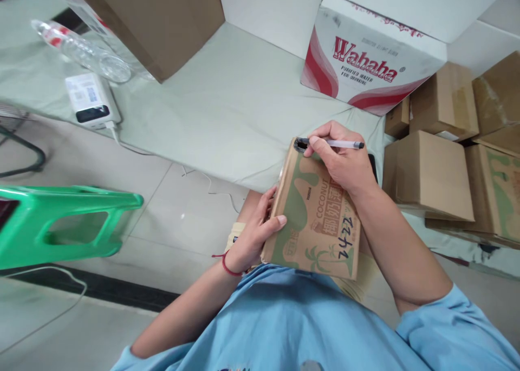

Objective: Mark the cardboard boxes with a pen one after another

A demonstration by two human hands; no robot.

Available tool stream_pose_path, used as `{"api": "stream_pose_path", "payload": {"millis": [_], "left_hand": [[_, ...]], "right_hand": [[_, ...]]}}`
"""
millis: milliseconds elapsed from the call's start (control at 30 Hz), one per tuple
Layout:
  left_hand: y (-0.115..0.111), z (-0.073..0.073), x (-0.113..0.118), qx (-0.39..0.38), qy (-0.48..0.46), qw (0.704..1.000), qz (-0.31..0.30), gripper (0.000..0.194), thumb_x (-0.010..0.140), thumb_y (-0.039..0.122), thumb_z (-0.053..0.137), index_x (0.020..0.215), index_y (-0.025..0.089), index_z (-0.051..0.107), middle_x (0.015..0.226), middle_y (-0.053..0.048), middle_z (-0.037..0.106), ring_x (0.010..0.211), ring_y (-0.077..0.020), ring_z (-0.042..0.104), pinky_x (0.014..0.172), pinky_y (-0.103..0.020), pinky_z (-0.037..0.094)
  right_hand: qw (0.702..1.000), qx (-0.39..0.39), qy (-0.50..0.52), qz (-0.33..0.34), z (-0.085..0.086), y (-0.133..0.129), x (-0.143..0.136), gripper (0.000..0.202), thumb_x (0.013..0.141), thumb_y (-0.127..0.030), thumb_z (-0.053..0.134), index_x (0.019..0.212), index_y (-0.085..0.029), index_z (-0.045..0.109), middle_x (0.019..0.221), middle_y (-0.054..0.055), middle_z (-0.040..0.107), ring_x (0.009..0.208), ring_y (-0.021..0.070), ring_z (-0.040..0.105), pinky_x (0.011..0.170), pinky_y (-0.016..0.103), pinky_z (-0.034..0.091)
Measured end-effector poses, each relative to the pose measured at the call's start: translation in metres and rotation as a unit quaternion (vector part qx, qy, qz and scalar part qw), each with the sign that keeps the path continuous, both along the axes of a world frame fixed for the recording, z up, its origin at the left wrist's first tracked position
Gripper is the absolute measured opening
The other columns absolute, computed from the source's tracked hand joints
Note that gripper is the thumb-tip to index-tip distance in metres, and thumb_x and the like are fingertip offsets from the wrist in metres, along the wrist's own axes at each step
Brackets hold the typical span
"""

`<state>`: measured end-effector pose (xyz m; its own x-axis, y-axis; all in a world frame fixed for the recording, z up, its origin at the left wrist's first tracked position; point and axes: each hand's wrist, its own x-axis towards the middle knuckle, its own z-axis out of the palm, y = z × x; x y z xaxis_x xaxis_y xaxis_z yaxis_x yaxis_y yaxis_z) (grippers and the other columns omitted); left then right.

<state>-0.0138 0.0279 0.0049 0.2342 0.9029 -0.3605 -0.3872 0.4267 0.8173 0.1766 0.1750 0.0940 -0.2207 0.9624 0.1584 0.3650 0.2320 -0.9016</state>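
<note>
A brown cardboard box point(300, 208) with green palm-tree print, the word COCONUT and handwritten black figures rests tilted against my body. My left hand point(258, 230) grips its left side, thumb on the printed face and the other fingers partly hidden behind the edge. Pinched in my right hand point(339, 157) is a pen point(339, 143) with a clear barrel and black end. Its tip side lies at a dark, ragged-edged hole or patch point(301, 144) in the box's upper corner; the tip itself is hidden by my fingers.
Ahead is a table with a pale green cloth point(211, 100). On it stand a white-and-red Wahaha carton point(365, 57), a large brown box point(154, 19), a power bank point(91, 97) with cable and plastic bottles point(89, 49). Several cardboard boxes point(430, 170) crowd the right. A green stool point(73, 219) is at left.
</note>
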Motion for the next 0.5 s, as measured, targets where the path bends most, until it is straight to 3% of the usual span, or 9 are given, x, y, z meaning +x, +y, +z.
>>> {"api": "stream_pose_path", "payload": {"millis": [233,500], "left_hand": [[0.0010,0.0040,0.0012,-0.003,-0.005,1.000,0.012,0.085,0.087,0.050,0.078,0.163,0.028,0.047,0.157,-0.011,0.060,0.144,-0.0405,0.055,0.115,-0.053,0.050],[0.0003,-0.0021,0.0021,-0.014,-0.001,1.000,0.020,0.087,0.086,0.050,0.078,0.164,0.029,0.045,0.158,-0.010,0.058,0.147,-0.0396,0.052,0.119,-0.053,0.046]], "right_hand": [[1.000,-0.016,0.003,0.002,0.0052,-0.0029,-0.0016,0.016,0.096,-0.036,0.071,0.084,-0.024,0.070,0.076,-0.001,0.077,0.064,0.0153,0.055,0.065,0.030,0.044],[1.000,-0.013,0.018,0.009,0.0014,-0.0024,0.0005,0.014,0.094,-0.025,0.070,0.080,-0.024,0.068,0.070,-0.002,0.073,0.065,0.0153,0.061,0.067,0.030,0.046]]}}
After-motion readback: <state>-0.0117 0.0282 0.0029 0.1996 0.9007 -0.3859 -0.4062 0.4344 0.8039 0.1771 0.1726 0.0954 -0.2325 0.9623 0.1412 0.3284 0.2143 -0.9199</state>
